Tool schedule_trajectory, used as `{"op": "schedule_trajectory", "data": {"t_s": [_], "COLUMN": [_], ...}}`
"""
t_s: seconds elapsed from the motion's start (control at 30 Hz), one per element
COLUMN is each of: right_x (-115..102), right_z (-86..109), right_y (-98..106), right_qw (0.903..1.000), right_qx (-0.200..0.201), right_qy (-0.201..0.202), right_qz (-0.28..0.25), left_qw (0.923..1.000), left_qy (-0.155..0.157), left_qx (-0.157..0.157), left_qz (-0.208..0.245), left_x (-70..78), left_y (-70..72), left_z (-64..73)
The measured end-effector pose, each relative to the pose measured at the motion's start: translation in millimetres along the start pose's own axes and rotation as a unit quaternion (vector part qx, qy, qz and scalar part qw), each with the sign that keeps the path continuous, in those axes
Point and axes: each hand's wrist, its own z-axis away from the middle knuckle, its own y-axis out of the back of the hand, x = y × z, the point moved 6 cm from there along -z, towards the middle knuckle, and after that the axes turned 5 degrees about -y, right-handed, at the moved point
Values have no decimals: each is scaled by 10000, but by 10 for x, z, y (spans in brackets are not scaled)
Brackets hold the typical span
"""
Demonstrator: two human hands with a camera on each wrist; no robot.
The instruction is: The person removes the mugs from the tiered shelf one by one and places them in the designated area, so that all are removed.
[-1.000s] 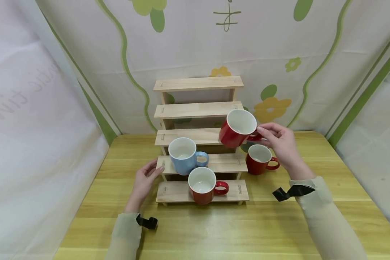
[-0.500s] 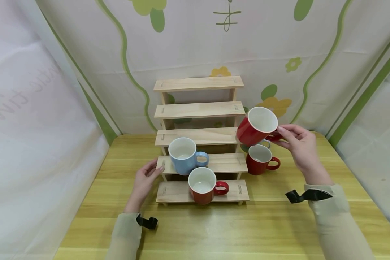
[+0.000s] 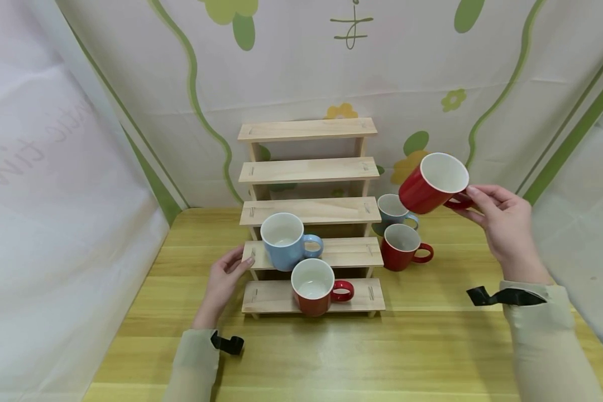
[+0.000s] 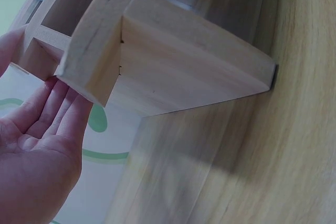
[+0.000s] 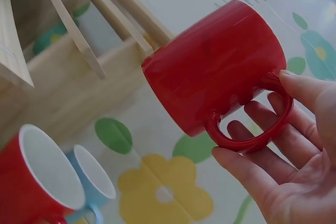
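My right hand (image 3: pixel 507 226) holds a red mug (image 3: pixel 427 192) by its handle, in the air right of the wooden tiered shelf (image 3: pixel 309 211). The mug is tilted, its white inside showing; in the right wrist view fingers and thumb curl about the handle (image 5: pixel 247 142). My left hand (image 3: pixel 226 282) grips the left end of the second step from the bottom, thumb on top and fingers beneath, as the left wrist view shows. Beside it a light blue mug (image 3: pixel 283 254) stands on that step. Another red mug (image 3: pixel 312 301) is on the lowest step, handle to the right.
On the wooden table (image 3: pixel 341 357), right of the shelf, stand a red mug (image 3: pixel 396 258) and, behind it, a light blue mug (image 3: pixel 391 207), partly hidden by the held mug. A white cloth (image 3: pixel 291 72) with printed flowers hangs behind the shelf.
My right hand has carried the red mug to the right and slightly up, away from the shelf, uncovering the light blue mug behind. The left hand has stayed in place.
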Motion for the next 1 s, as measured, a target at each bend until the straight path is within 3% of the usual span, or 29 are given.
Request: {"op": "schedule_trajectory", "data": {"t_s": [0.2, 0.57, 1.0], "right_x": [-32, 30, 507], "right_z": [-125, -342, -473], "right_y": [220, 590, 1009], "right_qw": [9996, 9939, 9846], "right_qx": [247, 665, 813], "right_qy": [-150, -804, -1357], "right_qz": [-79, 363, 742], "left_qw": [10000, 10000, 9999], "left_qy": [58, 78, 83], "left_qx": [18, -25, -88], "left_qz": [10, -45, -38], "left_x": [14, 8, 4], "left_y": [1, 10, 5], "left_z": [17, 1, 0]}}
